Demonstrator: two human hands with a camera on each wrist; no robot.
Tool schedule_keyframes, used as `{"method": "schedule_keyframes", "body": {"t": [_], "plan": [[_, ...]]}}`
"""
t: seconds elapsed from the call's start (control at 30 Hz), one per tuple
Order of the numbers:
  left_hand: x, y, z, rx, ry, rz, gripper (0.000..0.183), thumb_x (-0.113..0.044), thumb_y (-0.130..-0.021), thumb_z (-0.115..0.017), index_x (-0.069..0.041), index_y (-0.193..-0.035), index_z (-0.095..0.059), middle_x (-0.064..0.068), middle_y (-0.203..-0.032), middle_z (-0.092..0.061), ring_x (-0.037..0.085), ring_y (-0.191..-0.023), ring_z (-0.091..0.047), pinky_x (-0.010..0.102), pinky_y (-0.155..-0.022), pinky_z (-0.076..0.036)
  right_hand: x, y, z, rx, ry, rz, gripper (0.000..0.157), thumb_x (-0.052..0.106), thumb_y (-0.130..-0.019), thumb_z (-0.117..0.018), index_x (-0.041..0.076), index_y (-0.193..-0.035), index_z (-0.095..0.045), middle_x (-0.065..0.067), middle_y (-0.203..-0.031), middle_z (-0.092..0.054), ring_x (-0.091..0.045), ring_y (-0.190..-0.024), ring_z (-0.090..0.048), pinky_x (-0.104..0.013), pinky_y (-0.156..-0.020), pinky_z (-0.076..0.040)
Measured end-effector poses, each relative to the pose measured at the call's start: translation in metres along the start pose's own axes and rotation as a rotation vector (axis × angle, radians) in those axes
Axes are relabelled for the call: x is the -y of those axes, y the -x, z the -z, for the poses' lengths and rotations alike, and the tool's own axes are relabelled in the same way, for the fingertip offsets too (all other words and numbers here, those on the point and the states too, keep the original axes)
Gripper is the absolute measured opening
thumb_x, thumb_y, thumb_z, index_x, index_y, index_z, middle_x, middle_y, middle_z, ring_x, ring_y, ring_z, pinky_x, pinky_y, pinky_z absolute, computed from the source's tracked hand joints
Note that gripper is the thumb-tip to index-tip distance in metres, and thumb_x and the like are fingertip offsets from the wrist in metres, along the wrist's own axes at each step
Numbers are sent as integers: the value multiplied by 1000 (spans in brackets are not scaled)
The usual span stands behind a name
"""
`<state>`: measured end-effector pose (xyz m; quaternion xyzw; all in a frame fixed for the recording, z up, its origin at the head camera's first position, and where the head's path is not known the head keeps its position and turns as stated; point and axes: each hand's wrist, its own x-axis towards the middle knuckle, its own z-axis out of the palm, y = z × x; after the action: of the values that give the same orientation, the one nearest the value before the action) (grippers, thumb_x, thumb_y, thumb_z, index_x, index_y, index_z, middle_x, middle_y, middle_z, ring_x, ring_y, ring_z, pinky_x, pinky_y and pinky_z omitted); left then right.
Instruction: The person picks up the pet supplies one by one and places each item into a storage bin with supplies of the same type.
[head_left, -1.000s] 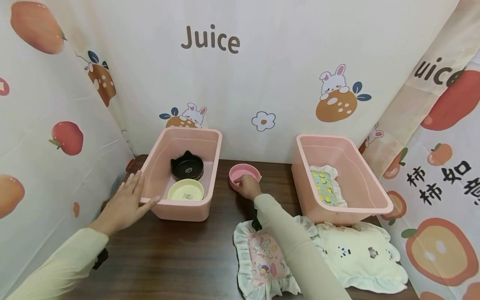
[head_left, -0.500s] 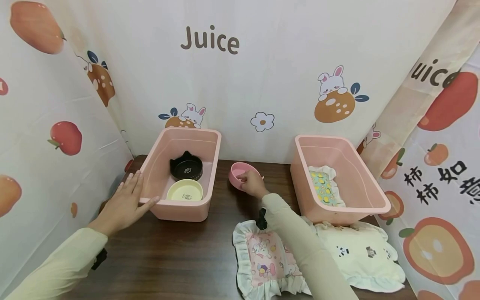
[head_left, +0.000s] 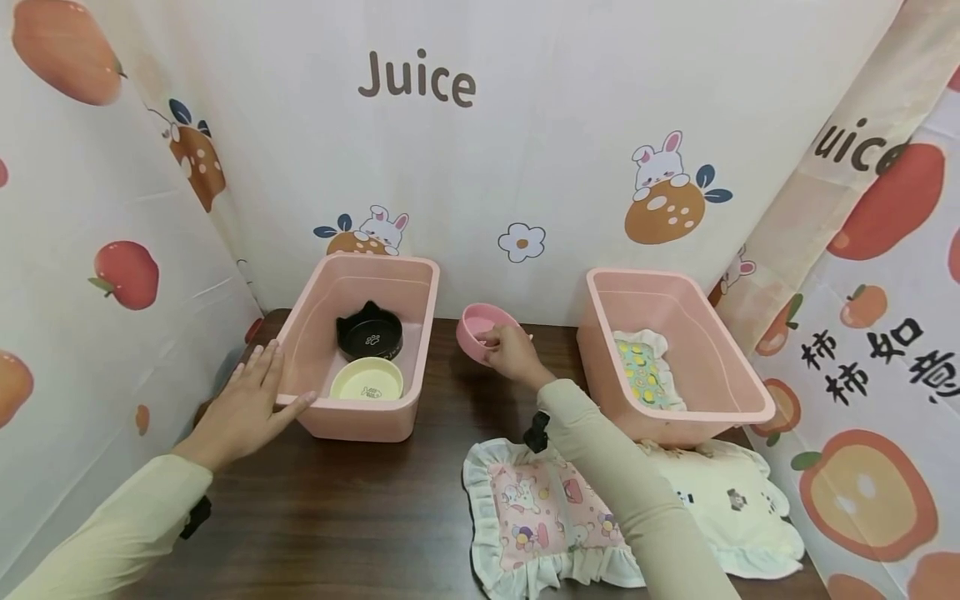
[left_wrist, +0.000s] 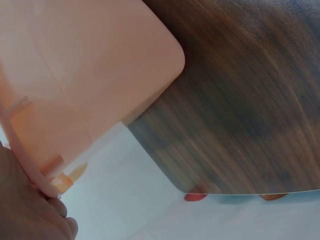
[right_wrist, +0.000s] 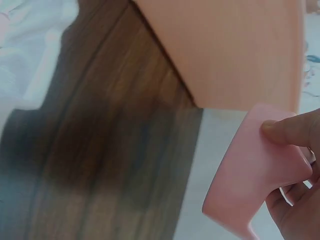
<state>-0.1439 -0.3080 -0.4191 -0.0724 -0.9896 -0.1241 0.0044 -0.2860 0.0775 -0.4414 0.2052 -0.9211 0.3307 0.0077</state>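
Note:
A pink pet bowl (head_left: 472,335) is pinched at its near rim by my right hand (head_left: 519,358), thumb on one side. It is tilted and held above the table; the right wrist view shows the bowl (right_wrist: 245,165) from the side. My left hand (head_left: 243,408) lies on the left corner of the left pink bin (head_left: 360,425), its fingers extended along the rim. Inside that bin are a black cat-eared bowl (head_left: 369,335) with a paw print and a pale yellow bowl (head_left: 366,380) in front of it.
A second pink bin (head_left: 603,358) stands at the right with a small lemon-print cushion (head_left: 641,371) inside. Before it lie a frilled pink cushion (head_left: 536,508) and a cream one (head_left: 731,508), partly under my right arm. Printed cloth (head_left: 525,150) encloses the brown table (head_left: 337,517).
The pink bowl has been raised off the table and tilted, my right hand shifting slightly right and up with it. My left hand has stayed on the bin's rim.

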Motion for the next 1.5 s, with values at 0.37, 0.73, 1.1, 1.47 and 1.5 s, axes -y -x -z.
{"method": "schedule_keyframes", "body": {"t": [0.37, 0.73, 1.1, 1.47, 1.5], "plan": [[-2, 1, 4, 13, 5, 6, 98, -63, -94, -40, 11, -149, -5, 32, -155, -4, 50, -142, -4, 64, -112, -8, 37, -5, 26, 6, -150, 5, 33, -3, -81, -68, 6, -113, -72, -11, -102, -69, -20, -90, -68, -27, -73, -57], [-4, 0, 4, 5, 0, 3, 98, -63, -94, -40, 10, -149, -5, 32, -155, -5, 50, -142, -5, 64, -112, -10, 83, -13, 57, -25, -119, 173, 35, -4, -81, -68, 6, -114, -71, -11, -95, -68, -21, -90, -69, -26, -75, -57], [-1, 0, 4, 2, 12, -8, 97, -62, -94, -40, 10, -149, -4, 31, -156, -2, 49, -142, -2, 62, -113, -7, 129, -21, 47, 41, -134, 278, 35, -6, -82, -67, 7, -115, -70, -8, -88, -63, -18, -93, -67, -18, -77, -55], [-2, 2, 5, 5, 3, -12, 98, -62, -94, -42, 10, -149, -6, 32, -155, -5, 50, -142, -7, 63, -112, -11, 163, -31, 12, 121, -26, 339, 37, -2, -82, -67, 11, -116, -70, -4, -95, -68, -13, -92, -64, -14, -77, -50], [-2, 2, 5, 7, 5, -12, 98, -62, -94, -42, 10, -149, -6, 32, -155, -5, 50, -141, -7, 63, -112, -11, 165, -32, 8, 125, -13, 351, 37, -1, -82, -67, 11, -116, -71, -4, -92, -67, -12, -88, -62, -14, -74, -50]]}}
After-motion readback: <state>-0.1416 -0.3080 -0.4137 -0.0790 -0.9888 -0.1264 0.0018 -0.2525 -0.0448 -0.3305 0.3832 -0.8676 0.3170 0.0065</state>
